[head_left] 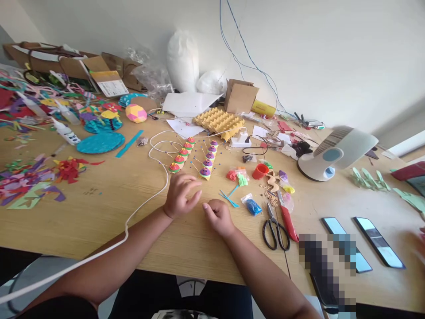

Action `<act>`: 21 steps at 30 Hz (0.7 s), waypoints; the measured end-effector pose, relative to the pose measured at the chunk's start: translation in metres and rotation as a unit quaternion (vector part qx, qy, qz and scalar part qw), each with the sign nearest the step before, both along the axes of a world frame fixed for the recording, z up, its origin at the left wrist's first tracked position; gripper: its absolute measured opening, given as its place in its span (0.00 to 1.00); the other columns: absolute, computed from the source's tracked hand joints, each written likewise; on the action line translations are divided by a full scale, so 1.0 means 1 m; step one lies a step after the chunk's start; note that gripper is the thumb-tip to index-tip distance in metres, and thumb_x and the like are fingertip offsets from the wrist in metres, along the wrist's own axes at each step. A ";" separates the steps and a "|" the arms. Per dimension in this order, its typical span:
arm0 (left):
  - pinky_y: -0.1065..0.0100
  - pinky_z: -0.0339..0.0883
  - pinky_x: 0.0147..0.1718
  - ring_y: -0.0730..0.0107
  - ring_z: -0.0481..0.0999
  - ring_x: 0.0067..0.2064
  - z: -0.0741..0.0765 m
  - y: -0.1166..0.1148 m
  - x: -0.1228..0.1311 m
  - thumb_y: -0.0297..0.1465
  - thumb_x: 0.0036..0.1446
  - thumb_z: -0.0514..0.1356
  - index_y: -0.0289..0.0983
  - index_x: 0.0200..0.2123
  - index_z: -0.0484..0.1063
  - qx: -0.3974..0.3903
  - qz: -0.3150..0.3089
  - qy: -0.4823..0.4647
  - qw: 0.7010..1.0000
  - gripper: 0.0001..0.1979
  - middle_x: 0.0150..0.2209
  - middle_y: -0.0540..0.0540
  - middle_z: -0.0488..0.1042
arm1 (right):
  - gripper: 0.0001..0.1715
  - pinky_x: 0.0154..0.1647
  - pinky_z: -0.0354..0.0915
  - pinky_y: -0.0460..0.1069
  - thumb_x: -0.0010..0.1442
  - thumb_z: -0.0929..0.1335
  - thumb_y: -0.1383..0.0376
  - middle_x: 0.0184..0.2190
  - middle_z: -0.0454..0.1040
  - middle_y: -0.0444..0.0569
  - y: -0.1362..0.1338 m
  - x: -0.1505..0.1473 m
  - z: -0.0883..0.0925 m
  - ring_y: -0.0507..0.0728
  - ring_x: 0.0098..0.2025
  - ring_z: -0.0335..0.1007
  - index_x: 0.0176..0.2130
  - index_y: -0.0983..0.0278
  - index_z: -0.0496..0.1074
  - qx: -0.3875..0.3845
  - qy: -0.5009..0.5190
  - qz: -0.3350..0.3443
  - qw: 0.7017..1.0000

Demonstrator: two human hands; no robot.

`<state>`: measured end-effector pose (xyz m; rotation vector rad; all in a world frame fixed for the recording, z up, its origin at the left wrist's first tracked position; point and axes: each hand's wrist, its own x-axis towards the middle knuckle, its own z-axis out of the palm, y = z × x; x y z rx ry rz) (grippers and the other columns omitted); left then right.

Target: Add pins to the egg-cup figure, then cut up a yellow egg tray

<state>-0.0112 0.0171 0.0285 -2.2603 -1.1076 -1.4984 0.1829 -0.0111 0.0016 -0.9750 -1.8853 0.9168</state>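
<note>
Head view: the things nearest your hands are the two rows of small painted cups, the right-hand row (pixel 208 161) and the left-hand row (pixel 182 158), lying on the wooden table (pixel 109 208) at 12 o'clock from your left hand (pixel 181 195).

Each cup looks like light cardboard capped with soft colour and stuck with thin pins, so judge them as nearly weightless, easily crushed, and prickly at the sides. The low rim of a cup, between the pins, looks the safest place to grip; lifting a row by one end would likely bend it.

Your left hand hovers palm down with its fingers loosely spread and nothing in it, just short of the right-hand row. Your right hand (pixel 217 217) rests on the table, curled, with thumb and forefinger pinched together; I cannot tell whether something tiny sits in that pinch.

Thin blue sticks (pixel 229 199) lie at 1 o'clock from it, and black scissors (pixel 275 228) at 3 o'clock. A white cable (pixel 156 188) runs past at 9 o'clock from the left hand. The yellow egg tray (pixel 219 122) lies beyond the cups at 12 o'clock.
</note>
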 end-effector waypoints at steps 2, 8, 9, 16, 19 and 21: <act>0.57 0.70 0.50 0.60 0.75 0.45 0.004 -0.007 0.005 0.29 0.59 0.64 0.39 0.46 0.74 -0.002 -0.079 0.026 0.997 0.11 0.41 0.43 0.75 | 0.37 0.30 0.56 0.50 0.71 0.59 0.41 0.18 0.62 0.42 0.000 0.002 0.001 0.52 0.23 0.58 0.19 0.59 0.61 -0.009 0.036 -0.048 0.998; 0.63 0.65 0.33 0.68 0.72 0.31 0.008 -0.051 0.049 0.34 0.63 0.60 0.41 0.34 0.73 -0.018 -0.290 0.172 0.941 0.06 0.28 0.50 0.73 | 0.36 0.32 0.59 0.51 0.72 0.56 0.41 0.23 0.66 0.44 -0.002 0.007 0.004 0.54 0.28 0.61 0.24 0.59 0.66 -0.033 0.176 -0.217 0.960; 0.63 0.61 0.28 0.68 0.69 0.28 0.005 -0.060 0.060 0.36 0.64 0.60 0.41 0.30 0.71 -0.004 -0.338 0.214 0.916 0.10 0.26 0.51 0.71 | 0.35 0.31 0.59 0.51 0.72 0.56 0.41 0.23 0.65 0.44 0.000 0.009 0.005 0.54 0.28 0.61 0.25 0.59 0.66 -0.037 0.198 -0.243 0.949; 0.62 0.53 0.23 0.67 0.71 0.27 -0.035 -0.076 0.125 0.40 0.62 0.62 0.40 0.23 0.72 -0.038 -0.418 0.295 0.858 0.17 0.24 0.49 0.74 | 0.31 0.28 0.60 0.49 0.68 0.53 0.40 0.24 0.64 0.42 0.029 0.036 0.027 0.53 0.25 0.59 0.30 0.58 0.64 -0.053 0.258 -0.353 0.898; 0.62 0.46 0.22 0.69 0.69 0.25 -0.044 -0.063 0.129 0.44 0.59 0.64 0.40 0.21 0.71 -0.125 -0.402 0.248 0.872 0.19 0.21 0.51 0.73 | 0.25 0.28 0.62 0.49 0.67 0.55 0.44 0.26 0.66 0.43 0.036 0.055 0.047 0.53 0.26 0.62 0.31 0.57 0.64 -0.053 0.214 -0.351 0.910; 0.63 0.46 0.22 0.72 0.67 0.25 -0.045 -0.055 0.127 0.44 0.59 0.64 0.39 0.18 0.67 -0.202 -0.414 0.194 0.866 0.22 0.20 0.52 0.71 | 0.21 0.29 0.63 0.49 0.66 0.58 0.46 0.28 0.69 0.44 0.042 0.066 0.064 0.54 0.28 0.66 0.32 0.57 0.66 -0.051 0.157 -0.330 0.929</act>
